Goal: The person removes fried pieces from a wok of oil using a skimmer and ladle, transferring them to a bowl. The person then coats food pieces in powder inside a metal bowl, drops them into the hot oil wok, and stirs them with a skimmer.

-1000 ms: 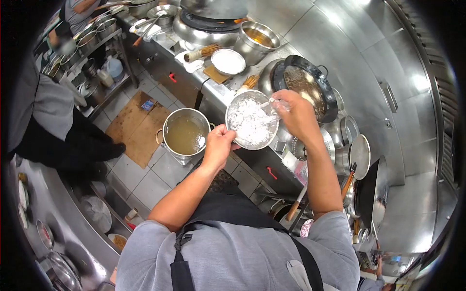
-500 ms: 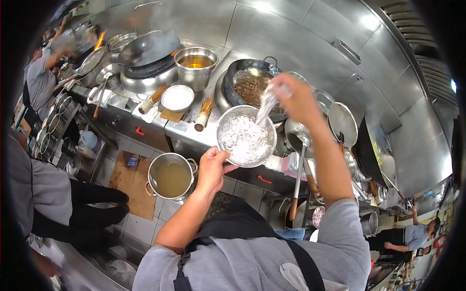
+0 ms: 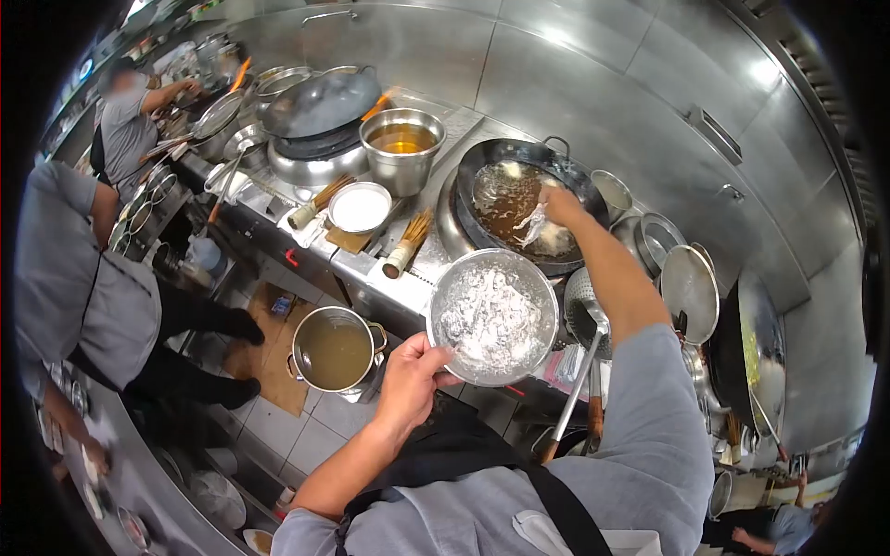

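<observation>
Light: bright; white glare patches, steel wall beyond right hand. Shadow: beneath worktop, forward-left of left hand. Fisheye: bowed lines, blackened corners. Right hand: slightly blurred.

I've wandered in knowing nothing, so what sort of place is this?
Probably a restaurant kitchen: there's a large wok of frothing liquid, a steel pot beyond it, and other people in grey tops nearby.
</observation>
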Motion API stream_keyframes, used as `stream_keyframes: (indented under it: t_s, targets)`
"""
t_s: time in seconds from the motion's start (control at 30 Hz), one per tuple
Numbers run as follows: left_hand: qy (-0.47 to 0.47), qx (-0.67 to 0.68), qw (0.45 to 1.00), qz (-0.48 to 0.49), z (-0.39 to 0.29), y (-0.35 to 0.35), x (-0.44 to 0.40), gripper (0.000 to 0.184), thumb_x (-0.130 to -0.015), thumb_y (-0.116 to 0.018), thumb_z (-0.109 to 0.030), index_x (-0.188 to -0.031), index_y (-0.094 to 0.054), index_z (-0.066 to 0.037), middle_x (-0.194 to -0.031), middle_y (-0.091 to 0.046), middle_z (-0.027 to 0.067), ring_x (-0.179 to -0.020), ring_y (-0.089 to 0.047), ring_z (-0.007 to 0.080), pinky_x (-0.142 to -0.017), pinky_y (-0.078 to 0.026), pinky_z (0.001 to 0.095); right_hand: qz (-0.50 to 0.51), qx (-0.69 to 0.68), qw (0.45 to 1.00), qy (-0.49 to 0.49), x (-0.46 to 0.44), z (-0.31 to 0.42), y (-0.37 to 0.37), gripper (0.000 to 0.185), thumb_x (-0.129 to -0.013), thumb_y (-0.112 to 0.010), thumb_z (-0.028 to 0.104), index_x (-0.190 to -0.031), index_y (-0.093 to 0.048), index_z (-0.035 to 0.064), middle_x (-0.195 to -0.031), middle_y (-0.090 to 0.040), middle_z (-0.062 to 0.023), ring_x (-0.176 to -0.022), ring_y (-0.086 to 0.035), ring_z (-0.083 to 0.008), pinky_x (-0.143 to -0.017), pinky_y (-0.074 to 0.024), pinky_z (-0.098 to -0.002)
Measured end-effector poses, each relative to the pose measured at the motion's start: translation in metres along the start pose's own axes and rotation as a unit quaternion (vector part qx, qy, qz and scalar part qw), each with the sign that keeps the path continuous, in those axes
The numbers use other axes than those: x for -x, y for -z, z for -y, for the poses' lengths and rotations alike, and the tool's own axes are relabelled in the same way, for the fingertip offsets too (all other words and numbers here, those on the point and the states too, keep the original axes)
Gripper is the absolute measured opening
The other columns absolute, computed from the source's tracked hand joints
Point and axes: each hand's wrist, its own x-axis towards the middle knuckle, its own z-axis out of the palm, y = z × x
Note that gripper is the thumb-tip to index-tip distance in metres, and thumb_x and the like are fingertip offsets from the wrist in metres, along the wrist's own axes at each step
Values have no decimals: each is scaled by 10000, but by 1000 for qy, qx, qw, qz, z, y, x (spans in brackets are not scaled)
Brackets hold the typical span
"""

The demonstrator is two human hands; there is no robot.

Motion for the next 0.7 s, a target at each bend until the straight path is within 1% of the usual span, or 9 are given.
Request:
stream_keyframes:
  t_s: [0.07, 0.1, 0.13, 0.23, 0.33, 0.4, 0.47, 0.6, 0.7]
  targets:
    - [-11, 8, 1000, -16, -4, -5, 8, 68, -879, -560, -41, -917, -609, -13, -925, -670, 75, -788, -667, 146, -653, -586, 285, -128, 108, 986, 15, -25, -13, 25, 254, -822, -542, 93, -1070, -598, 87, -1035, -624, -215, -1023, -599, -395, -859, -478, -489]
    - [-22, 14, 999, -24, -7, -6, 11, 68, -874, -566, -43, -919, -607, -13, -920, -669, 75, -776, -665, 142, -635, -583, 271, -81, 35, 996, -30, -15, 24, 91, 335, -832, -534, 78, -1164, -575, 111, -1125, -598, -207, -1070, -578, -396, -882, -479, -494]
    - [-35, 7, 999, -20, -3, 5, 6, 52, -869, -569, -47, -904, -591, -17, -924, -667, 80, -782, -665, 148, -650, -590, 291, -202, 116, 971, 47, -36, 16, 105, 349, -844, -533, 76, -1189, -562, 120, -1189, -583, -186, -1098, -563, -387, -888, -481, -490]
    - [-75, 27, 997, -24, -22, 4, -3, 27, -870, -557, -52, -874, -555, -25, -949, -659, 93, -811, -661, 163, -674, -589, 310, -192, 70, 974, 98, -16, 101, 215, 341, -878, -542, 135, -1218, -562, 115, -1144, -616, -181, -1052, -594, -361, -865, -487, -459]
    - [-125, 23, 991, -35, -45, 4, -17, 40, -868, -546, -45, -879, -553, -8, -979, -649, 113, -828, -655, 165, -708, -586, 311, -113, -1, 972, 204, 32, 184, 256, 355, -879, -580, 183, -1228, -572, 121, -1081, -646, -166, -1014, -613, -351, -868, -488, -439]
    - [-152, 28, 987, -34, -53, 10, -27, 49, -864, -545, -42, -889, -559, -2, -965, -648, 108, -824, -649, 154, -699, -585, 302, -14, -88, 962, 260, 67, 228, 234, 331, -867, -620, 201, -1179, -606, 92, -987, -665, -122, -930, -635, -242, -858, -490, -338]
    - [-167, 24, 986, -17, -60, 17, -31, 49, -860, -551, -43, -885, -565, -4, -922, -646, 93, -785, -645, 143, -676, -581, 290, 102, -60, 958, 262, 109, 267, 204, 378, -846, -652, 245, -1197, -594, 119, -1068, -638, -136, -992, -625, -281, -886, -485, -381]
    - [-143, 37, 989, 15, -65, 31, -27, 22, -851, -547, -39, -848, -556, -19, -869, -637, 71, -722, -638, 127, -641, -582, 288, 39, 7, 988, 146, 142, 309, 116, 486, -755, -721, 203, -1217, -569, 189, -1182, -538, -181, -1116, -549, -380, -924, -452, -462]
    - [-91, 23, 995, 16, -48, 59, -35, 58, -870, -511, -34, -904, -556, -23, -898, -645, 72, -777, -658, 158, -648, -603, 323, 54, -112, 980, 154, 153, 315, 77, 472, -710, -710, 86, -1162, -589, 147, -1134, -565, -179, -1097, -554, -380, -934, -448, -429]
